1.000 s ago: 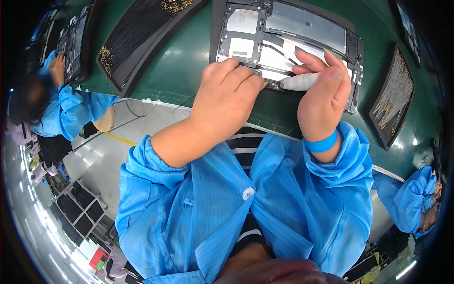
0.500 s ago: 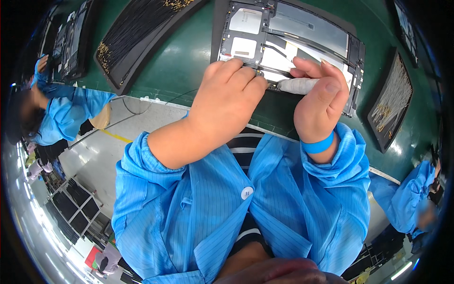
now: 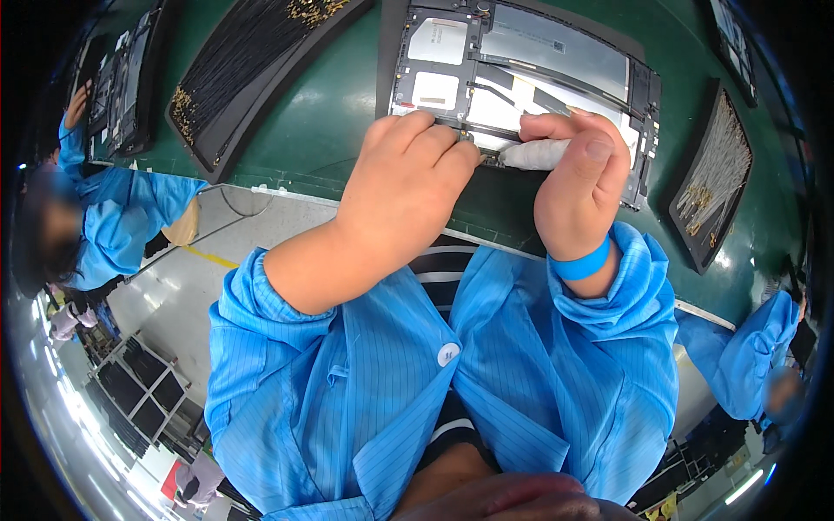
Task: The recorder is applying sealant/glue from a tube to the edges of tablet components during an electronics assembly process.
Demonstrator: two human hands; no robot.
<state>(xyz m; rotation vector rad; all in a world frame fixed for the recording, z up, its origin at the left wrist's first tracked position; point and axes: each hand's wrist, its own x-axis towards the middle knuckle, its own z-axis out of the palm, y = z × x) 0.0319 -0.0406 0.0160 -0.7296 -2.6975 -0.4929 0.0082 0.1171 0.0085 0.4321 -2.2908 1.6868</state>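
An opened flat electronic device, like a tablet (image 3: 556,43), lies on the bench with its grey battery panel, silver plates and black ribbon cables exposed. My left hand (image 3: 408,165) rests on its near edge, fingers curled together; the fingertips and anything between them are hidden. My right hand (image 3: 586,169) is beside it, with a white-covered finger (image 3: 532,154) stretched toward the same edge near the left fingertips. The thumb lies over that finger's base, while the other fingers extend above the device, apart. A blue band (image 3: 584,262) circles my right wrist.
A dark tray (image 3: 234,74) of black cables with gold ends stands left on the green bench (image 3: 326,104). Another tray (image 3: 711,187) holds pale cables at right. More devices (image 3: 130,82) lie far left. Co-workers in blue sit at the left (image 3: 130,217) and right (image 3: 738,356).
The view has shifted slightly, so the bench and device sit a little further up and left. Both hands keep nearly the same place at the device's near edge.
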